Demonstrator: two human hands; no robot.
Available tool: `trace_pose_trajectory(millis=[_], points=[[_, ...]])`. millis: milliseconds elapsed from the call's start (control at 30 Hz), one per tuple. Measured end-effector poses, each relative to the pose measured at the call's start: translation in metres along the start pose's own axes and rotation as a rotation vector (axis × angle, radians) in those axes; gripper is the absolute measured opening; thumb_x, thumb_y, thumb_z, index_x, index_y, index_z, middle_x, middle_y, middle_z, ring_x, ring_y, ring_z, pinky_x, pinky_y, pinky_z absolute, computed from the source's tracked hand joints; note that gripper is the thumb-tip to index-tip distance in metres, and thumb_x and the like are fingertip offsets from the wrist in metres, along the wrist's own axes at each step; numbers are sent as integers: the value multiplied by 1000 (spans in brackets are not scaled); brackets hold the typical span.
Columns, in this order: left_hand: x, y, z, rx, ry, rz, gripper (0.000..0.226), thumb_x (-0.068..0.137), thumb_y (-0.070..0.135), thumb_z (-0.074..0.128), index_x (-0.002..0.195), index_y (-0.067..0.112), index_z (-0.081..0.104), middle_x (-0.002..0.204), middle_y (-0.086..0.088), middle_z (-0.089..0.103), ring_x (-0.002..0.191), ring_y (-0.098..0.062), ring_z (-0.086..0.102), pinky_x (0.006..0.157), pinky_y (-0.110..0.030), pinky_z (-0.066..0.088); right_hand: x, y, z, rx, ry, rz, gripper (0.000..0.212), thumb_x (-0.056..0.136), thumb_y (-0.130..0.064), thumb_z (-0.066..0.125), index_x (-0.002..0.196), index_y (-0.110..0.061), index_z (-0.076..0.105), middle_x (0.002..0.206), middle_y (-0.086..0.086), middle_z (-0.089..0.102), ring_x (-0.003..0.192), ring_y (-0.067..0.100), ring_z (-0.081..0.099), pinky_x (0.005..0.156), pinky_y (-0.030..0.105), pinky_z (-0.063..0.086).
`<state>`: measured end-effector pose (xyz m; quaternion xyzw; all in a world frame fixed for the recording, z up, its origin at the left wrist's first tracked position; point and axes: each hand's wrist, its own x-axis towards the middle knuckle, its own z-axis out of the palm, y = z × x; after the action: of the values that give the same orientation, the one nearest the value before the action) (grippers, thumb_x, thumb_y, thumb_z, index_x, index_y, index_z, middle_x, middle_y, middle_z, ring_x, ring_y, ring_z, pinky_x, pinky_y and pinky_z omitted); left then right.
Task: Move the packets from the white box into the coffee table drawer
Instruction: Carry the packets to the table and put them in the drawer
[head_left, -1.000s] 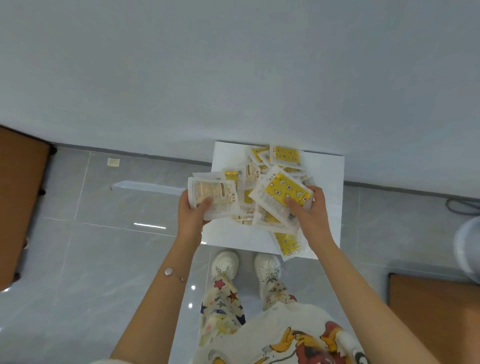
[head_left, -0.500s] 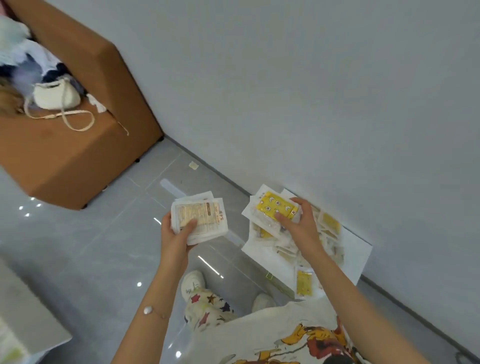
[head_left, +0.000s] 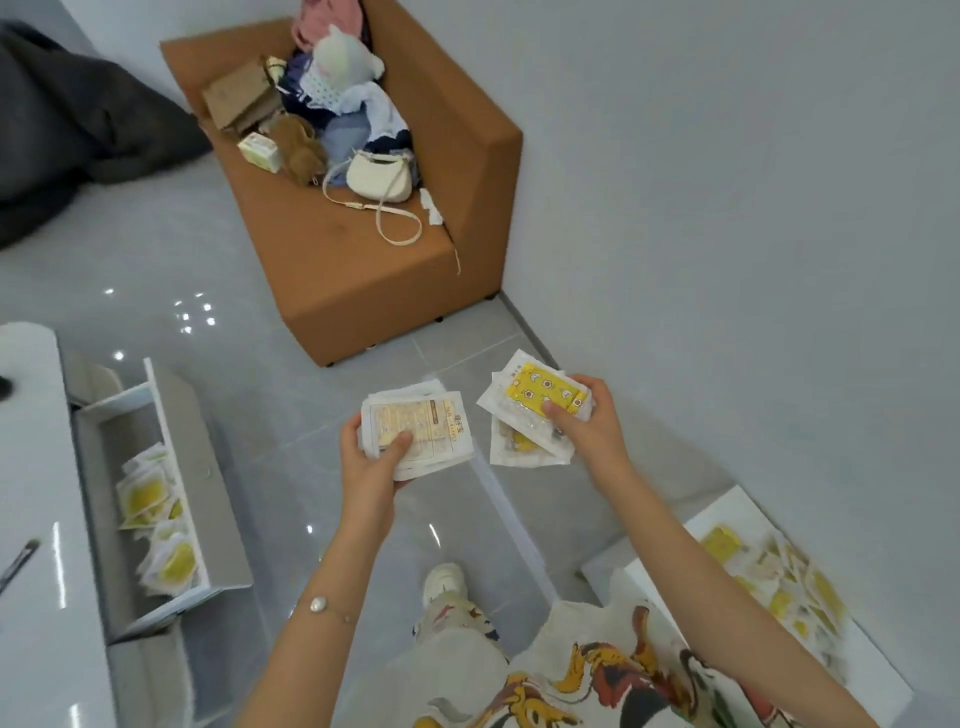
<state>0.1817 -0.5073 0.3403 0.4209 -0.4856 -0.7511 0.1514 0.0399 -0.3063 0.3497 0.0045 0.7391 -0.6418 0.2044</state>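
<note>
My left hand (head_left: 375, 462) grips a stack of white packets (head_left: 431, 423), printed backs up, over the floor. My right hand (head_left: 589, 428) grips a second stack of packets (head_left: 535, 400) with a yellow one on top. The white box (head_left: 878, 660) lies on the floor at the lower right by the wall, with several yellow and white packets (head_left: 779, 587) still in it. At the left the coffee table drawer (head_left: 182, 441) stands pulled open, and several packets (head_left: 156, 530) lie inside it.
The white coffee table top (head_left: 31, 467) fills the left edge. A brown sofa (head_left: 363, 260) stands ahead against the wall, piled with a cream handbag (head_left: 376, 179), clothes and small boxes. A dark heap (head_left: 78, 130) lies at the far left. Grey tile floor lies between.
My view has swung left from the white box to the drawer and sofa. Both hands have lifted their packet stacks out of the box and carried them leftward.
</note>
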Motion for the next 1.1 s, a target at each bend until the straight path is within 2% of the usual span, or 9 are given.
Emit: trace_pose_trajectory(millis=[67, 133, 267, 500, 633, 800, 933, 1100], points=[[17, 18, -31, 6, 27, 28, 54, 87, 7, 66, 129, 28, 41, 118, 2, 61, 102, -16, 65, 67, -30, 58, 9, -9, 39, -3, -41, -18, 36, 83, -9, 73, 105, -28, 51, 111, 5, 62, 92, 16, 64, 61, 20, 52], [31, 36, -60, 22, 59, 64, 54, 87, 7, 67, 128, 31, 41, 119, 2, 61, 104, -17, 65, 70, -31, 59, 16, -19, 77, -16, -84, -24, 35, 83, -9, 72, 108, -23, 51, 109, 6, 61, 90, 16, 64, 60, 19, 52], [49, 62, -104, -34, 141, 110, 54, 87, 7, 67, 127, 32, 42, 117, 3, 62, 101, -15, 66, 67, -29, 58, 30, -38, 143, -54, -180, -13, 43, 84, -7, 70, 121, -12, 49, 105, 2, 60, 87, 9, 62, 56, 13, 50], [73, 78, -160, -191, 337, 142, 59, 88, 4, 65, 136, 26, 39, 120, 3, 61, 104, -15, 65, 77, -38, 59, 62, -56, 237, -123, -377, -55, 38, 85, -6, 69, 116, -14, 47, 96, -7, 58, 82, 3, 60, 55, 10, 48], [92, 85, -178, -290, 427, 165, 55, 88, 4, 65, 128, 34, 41, 118, 5, 63, 106, -18, 65, 81, -42, 57, 90, -61, 281, -158, -501, -77, 40, 85, -8, 70, 117, -15, 48, 101, -7, 58, 87, 4, 61, 62, 14, 52], [123, 100, -186, -417, 564, 217, 62, 88, 3, 65, 138, 26, 37, 126, -3, 60, 109, -21, 64, 71, -34, 59, 138, -76, 331, -216, -664, -105, 40, 84, -9, 71, 118, -15, 49, 105, -3, 59, 90, 8, 61, 63, 16, 52], [142, 112, -187, -543, 689, 238, 61, 88, 3, 65, 138, 23, 37, 127, -5, 59, 109, -23, 64, 67, -32, 59, 174, -93, 374, -271, -807, -129, 40, 84, -11, 72, 117, -17, 50, 110, 1, 60, 94, 14, 62, 67, 21, 52], [151, 116, -193, -673, 875, 251, 61, 88, 1, 64, 139, 22, 37, 128, -5, 58, 111, -26, 63, 73, -40, 60, 197, -109, 434, -363, -1019, -140, 41, 84, -13, 72, 118, -19, 50, 111, -3, 60, 98, 15, 63, 73, 26, 53]])
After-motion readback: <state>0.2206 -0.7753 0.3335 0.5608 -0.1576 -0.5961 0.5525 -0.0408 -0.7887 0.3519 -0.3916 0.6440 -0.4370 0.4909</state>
